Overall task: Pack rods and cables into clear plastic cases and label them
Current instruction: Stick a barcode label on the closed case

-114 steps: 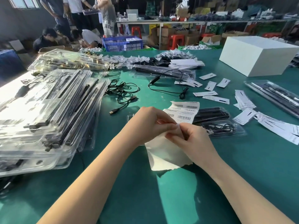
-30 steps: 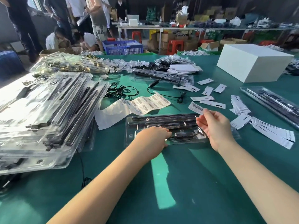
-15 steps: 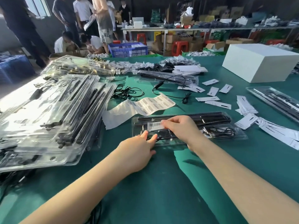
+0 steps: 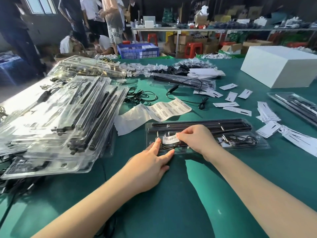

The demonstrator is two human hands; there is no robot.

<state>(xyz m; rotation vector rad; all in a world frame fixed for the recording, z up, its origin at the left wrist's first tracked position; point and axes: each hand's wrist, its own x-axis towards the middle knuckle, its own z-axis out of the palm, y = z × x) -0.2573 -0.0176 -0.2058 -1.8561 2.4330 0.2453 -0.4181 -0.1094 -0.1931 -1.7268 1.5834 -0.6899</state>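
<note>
My right hand (image 4: 193, 140) pinches the small white barcode sticker (image 4: 170, 139) by its right edge, on the lid of the clear plastic case of black rods and cable (image 4: 240, 133), which lies flat on the green table (image 4: 171, 203). My left hand (image 4: 147, 170), fingers straight, presses the case's near left edge. The white barcode label sheet (image 4: 154, 112) lies just behind the case.
</note>
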